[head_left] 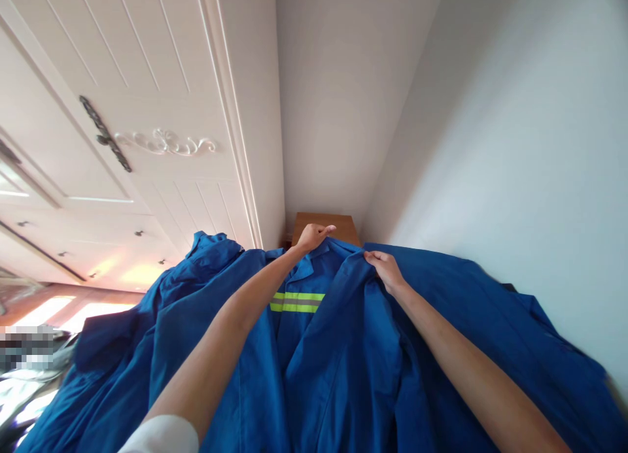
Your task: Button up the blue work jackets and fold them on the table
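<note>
A blue work jacket (pixel 343 322) with a collar lies spread in front of me. A yellow-green and grey reflective strip (pixel 297 302) shows inside its open front. At the collar, my left hand (pixel 313 236) is closed on the fabric with its thumb sticking out to the right; its fingertips are hidden. Further right, my right hand (pixel 384 267) pinches the jacket's upper edge near the shoulder. The cloth is pulled into folds below both hands.
More blue clothing (pixel 196 296) is bunched on the left, and blue fabric (pixel 471 302) spreads on the right. A brown wooden piece of furniture (pixel 346 224) stands behind the collar. White wardrobe doors (pixel 161 106) rise on the left, a pale wall (pixel 530 152) on the right.
</note>
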`<move>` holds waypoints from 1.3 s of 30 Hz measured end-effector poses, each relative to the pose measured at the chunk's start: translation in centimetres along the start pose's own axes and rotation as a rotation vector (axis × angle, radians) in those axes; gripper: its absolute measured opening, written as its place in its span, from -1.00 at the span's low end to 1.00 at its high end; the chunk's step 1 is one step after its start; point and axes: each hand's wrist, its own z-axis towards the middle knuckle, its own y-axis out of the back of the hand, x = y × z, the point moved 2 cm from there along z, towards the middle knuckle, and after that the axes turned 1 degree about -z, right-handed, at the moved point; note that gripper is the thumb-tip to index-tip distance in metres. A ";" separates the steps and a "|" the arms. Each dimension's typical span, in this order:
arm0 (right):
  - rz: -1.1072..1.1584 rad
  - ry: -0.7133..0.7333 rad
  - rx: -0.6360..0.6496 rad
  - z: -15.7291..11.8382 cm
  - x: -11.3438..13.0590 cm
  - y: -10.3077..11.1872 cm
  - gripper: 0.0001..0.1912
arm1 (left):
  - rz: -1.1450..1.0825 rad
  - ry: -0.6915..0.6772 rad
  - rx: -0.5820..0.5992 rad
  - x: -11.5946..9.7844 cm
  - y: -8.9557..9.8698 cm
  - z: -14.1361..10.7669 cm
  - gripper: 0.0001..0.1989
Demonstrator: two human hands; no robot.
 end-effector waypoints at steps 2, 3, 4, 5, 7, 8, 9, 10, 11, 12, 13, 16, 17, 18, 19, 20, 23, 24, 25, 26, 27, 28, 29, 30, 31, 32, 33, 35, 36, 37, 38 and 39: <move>0.083 0.018 0.008 -0.1 0.0 -0.2 -0.55 | 0.007 -0.101 0.032 -0.6 0.7 -0.7 -0.43; 0.121 0.028 0.013 -0.2 -0.1 -0.3 -0.55 | 0.021 -0.175 0.061 -0.9 1.0 -1.0 -0.50; 0.153 0.038 0.017 -0.2 -0.1 -0.4 -0.55 | 0.041 -0.260 0.100 -1.3 1.4 -1.3 -0.56; 0.177 0.046 0.018 -0.1 -0.3 -0.6 -0.54 | 0.065 -0.344 0.146 -1.5 1.6 -1.6 -0.61; 0.204 0.057 0.017 -0.1 -0.5 -0.8 -0.53 | 0.106 -0.468 0.228 -1.8 1.8 -2.0 -0.70; 0.207 0.067 0.013 -0.1 -0.5 -0.9 -0.52 | 0.121 -0.499 0.257 -1.9 1.7 -2.1 -0.72; 0.203 0.080 0.009 -0.2 -0.5 -0.9 -0.52 | 0.139 -0.512 0.283 -1.9 1.6 -2.1 -0.74; 0.191 0.098 0.005 -0.2 -0.4 -1.0 -0.51 | 0.165 -0.508 0.303 -1.9 1.3 -2.1 -0.74; 0.171 0.119 0.001 -0.3 -0.3 -1.0 -0.50 | 0.199 -0.491 0.319 -1.9 1.1 -2.0 -0.74; 0.145 0.144 -0.002 -0.4 -0.1 -1.0 -0.49 | 0.242 -0.467 0.337 -1.9 0.8 -1.9 -0.74; 0.115 0.167 -0.004 -0.5 0.1 -0.9 -0.48 | 0.289 -0.442 0.357 -2.0 0.4 -1.9 -0.74; 0.045 0.212 -0.008 -0.7 0.6 -0.9 -0.44 | 0.388 -0.392 0.402 -2.6 -0.5 -1.9 -0.80; 0.034 0.219 -0.012 -0.8 0.6 -0.9 -0.43 | 0.388 -0.383 0.407 -2.8 -0.7 -1.9 -0.83; 0.029 0.220 -0.016 -0.8 0.6 -0.8 -0.43 | 0.362 -0.372 0.403 -3.0 -0.9 -1.9 -0.86; 0.027 0.218 -0.021 -0.9 0.5 -0.8 -0.43 | 0.299 -0.347 0.379 -3.1 -1.1 -1.9 -0.89; 0.026 0.212 -0.024 -0.9 0.3 -0.7 -0.43 | 0.212 -0.309 0.334 -3.1 -1.1 -1.9 -0.92; 0.006 0.181 -0.044 -0.7 -0.4 -0.2 -0.41 | -0.045 -0.171 0.161 -2.2 -1.0 -1.5 -1.00; -0.010 0.169 -0.057 -0.6 -0.6 0.0 -0.39 | -0.096 -0.131 0.107 -1.7 -0.8 -1.3 -0.99; -0.029 0.156 -0.073 -0.5 -0.9 0.2 -0.37 | -0.125 -0.098 0.058 -1.2 -0.5 -1.0 -0.98; -0.047 0.141 -0.088 -0.5 -1.2 0.3 -0.35 | -0.143 -0.070 0.012 -0.6 -0.2 -0.8 -0.94; -0.061 0.127 -0.098 -0.4 -1.4 0.4 -0.34 | -0.164 -0.040 -0.040 0.0 0.3 -0.6 -0.90; -0.069 0.117 -0.101 -0.3 -1.6 0.5 -0.34 | -0.183 -0.013 -0.092 0.5 0.8 -0.4 -0.87; -0.068 0.115 -0.099 -0.3 -1.7 0.4 -0.34 | -0.197 0.007 -0.132 0.9 1.3 -0.3 -0.85; -0.059 0.121 -0.095 -0.2 -1.7 0.3 -0.34 | -0.207 0.017 -0.157 1.2 1.8 -0.2 -0.85; -0.041 0.133 -0.087 -0.3 -1.7 0.1 -0.35 | -0.214 0.019 -0.166 1.3 2.0 -0.2 -0.88; -0.017 0.146 -0.077 -0.3 -1.7 -0.1 -0.35 | -0.225 0.015 -0.162 1.2 2.2 -0.3 -0.92; 0.013 0.153 -0.062 -0.3 -1.6 -0.4 -0.36 | -0.232 -0.001 -0.140 1.0 2.1 -0.4 -0.94; 0.078 0.148 -0.010 -0.5 -1.3 -0.9 -0.37 | -0.187 -0.072 -0.028 0.2 1.3 -0.6 -0.79; 0.102 0.142 0.022 -0.6 -1.2 -1.2 -0.37 | -0.125 -0.121 0.058 -0.2 0.7 -0.8 -0.68; 0.115 0.138 0.049 -0.7 -1.1 -1.3 -0.38 | -0.042 -0.170 0.157 -0.6 0.0 -0.9 -0.59; 0.115 0.135 0.065 -0.8 -1.1 -1.4 -0.38 | 0.048 -0.211 0.257 -0.9 -0.7 -0.9 -0.54; 0.109 0.136 0.070 -0.9 -1.0 -1.4 -0.39 | 0.129 -0.234 0.345 -1.0 -1.4 -0.9 -0.53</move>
